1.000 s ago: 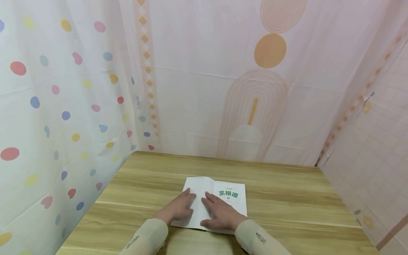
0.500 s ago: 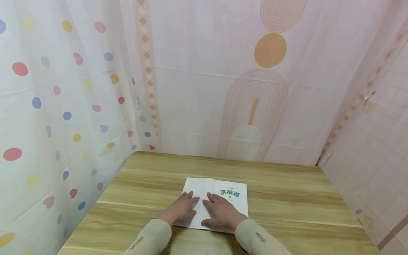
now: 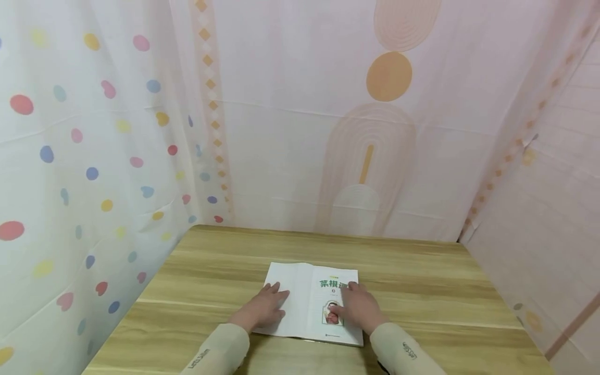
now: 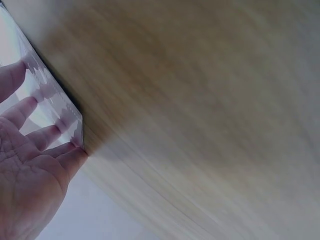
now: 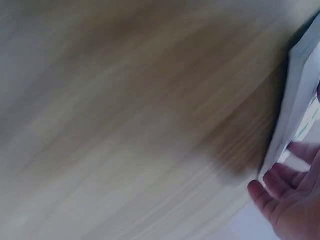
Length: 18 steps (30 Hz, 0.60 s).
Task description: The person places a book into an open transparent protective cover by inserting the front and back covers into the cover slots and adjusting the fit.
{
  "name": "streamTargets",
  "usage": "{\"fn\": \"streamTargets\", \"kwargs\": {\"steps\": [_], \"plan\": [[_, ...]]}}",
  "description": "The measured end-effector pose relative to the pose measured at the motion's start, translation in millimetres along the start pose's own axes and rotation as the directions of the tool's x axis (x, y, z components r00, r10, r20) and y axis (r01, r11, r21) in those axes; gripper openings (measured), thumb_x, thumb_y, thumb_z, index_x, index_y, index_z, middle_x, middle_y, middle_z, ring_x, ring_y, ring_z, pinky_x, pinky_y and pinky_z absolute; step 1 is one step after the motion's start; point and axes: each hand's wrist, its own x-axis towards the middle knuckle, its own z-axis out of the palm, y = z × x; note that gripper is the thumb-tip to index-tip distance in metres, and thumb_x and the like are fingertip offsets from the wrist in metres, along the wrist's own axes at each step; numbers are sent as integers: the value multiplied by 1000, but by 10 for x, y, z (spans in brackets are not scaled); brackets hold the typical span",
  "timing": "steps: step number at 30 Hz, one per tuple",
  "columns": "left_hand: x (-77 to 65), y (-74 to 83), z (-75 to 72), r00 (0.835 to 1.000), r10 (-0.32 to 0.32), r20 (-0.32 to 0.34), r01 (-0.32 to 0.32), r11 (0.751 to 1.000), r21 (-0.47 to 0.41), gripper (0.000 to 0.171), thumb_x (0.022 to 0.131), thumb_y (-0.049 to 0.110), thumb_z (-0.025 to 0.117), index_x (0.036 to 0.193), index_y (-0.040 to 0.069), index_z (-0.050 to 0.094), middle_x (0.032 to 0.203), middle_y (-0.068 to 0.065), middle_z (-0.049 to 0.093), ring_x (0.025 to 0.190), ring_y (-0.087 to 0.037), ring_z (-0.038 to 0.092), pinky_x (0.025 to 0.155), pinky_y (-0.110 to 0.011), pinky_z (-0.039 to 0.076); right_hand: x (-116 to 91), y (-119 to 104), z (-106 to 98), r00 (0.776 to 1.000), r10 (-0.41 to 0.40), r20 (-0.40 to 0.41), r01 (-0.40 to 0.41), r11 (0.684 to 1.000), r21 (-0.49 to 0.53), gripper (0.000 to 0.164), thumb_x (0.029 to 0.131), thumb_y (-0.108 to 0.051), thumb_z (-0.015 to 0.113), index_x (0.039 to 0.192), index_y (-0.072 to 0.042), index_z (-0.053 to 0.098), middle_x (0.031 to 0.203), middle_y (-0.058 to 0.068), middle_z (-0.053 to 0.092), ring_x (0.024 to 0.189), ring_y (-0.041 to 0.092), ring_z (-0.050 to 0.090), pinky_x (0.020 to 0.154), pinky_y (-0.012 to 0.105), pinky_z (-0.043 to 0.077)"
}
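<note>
A book [image 3: 299,304] lies open at its title page, with green Chinese characters and a small framed picture [image 3: 333,313] on the right page. My left hand [image 3: 265,307] rests with spread fingers on the blank left page. In the left wrist view, the fingertips of this hand [image 4: 30,165] lie on the glossy sheet [image 4: 17,40] close to its edge. My right hand [image 3: 362,307] lies over the outer edge of the right page, thumb toward the picture, covering part of the title. The right wrist view has its fingers at the edge of the thick page block [image 5: 292,92].
The book lies on a wood-grain table [image 3: 412,281], near its front side. A dotted curtain [image 3: 112,146] hangs on the left, and a pale patterned curtain [image 3: 281,130] hangs behind the table's far edge. Another curtain [image 3: 539,219] borders the right side.
My right hand has slid right, from near the fold to the right page's outer edge, uncovering the picture. The left hand stays on the left page.
</note>
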Motion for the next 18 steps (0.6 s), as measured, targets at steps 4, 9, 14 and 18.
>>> {"fn": "streamTargets", "kwargs": {"steps": [4, 9, 14, 18], "plan": [[-2, 3, -2, 1000, 12, -2, -12, 1000, 4, 51, 94, 17, 66, 140, 1, 54, 151, -29, 36, 142, -49, 26, 115, -58, 23, -12, 124, -7, 987, 152, -52, -154, 988, -33, 77, 79, -56, 76, 119, 9, 62, 111, 27, 62, 103, 42, 60, 84, 53, 52], [-10, -3, -9, 1000, 17, -1, -17, 1000, -1, 51, 94, 17, 65, 140, 0, 53, 151, -30, 35, 142, -49, 26, 115, -58, 23, -16, 147, -49, 971, 228, -72, -226, 973, 35, 64, 78, -48, 80, 111, 5, 66, 94, 18, 64, 89, 34, 61, 76, 50, 52], [-11, -8, -8, 1000, 14, 6, -14, 1000, -3, 51, 95, 18, 64, 141, 1, 53, 152, -29, 35, 143, -48, 25, 116, -58, 22, -9, 92, -89, 953, 301, -19, -288, 927, 240, 40, 91, -32, 70, 114, 1, 68, 97, 13, 69, 91, 29, 61, 81, 49, 51], [-12, -6, -5, 1000, 21, 9, -21, 1000, 1, 51, 95, 18, 65, 141, 1, 53, 152, -28, 36, 143, -47, 25, 116, -57, 22, -11, 36, -141, 930, 365, 37, -351, 857, 377, 40, 96, -27, 62, 117, 7, 65, 104, 19, 68, 91, 29, 63, 81, 49, 52]]}}
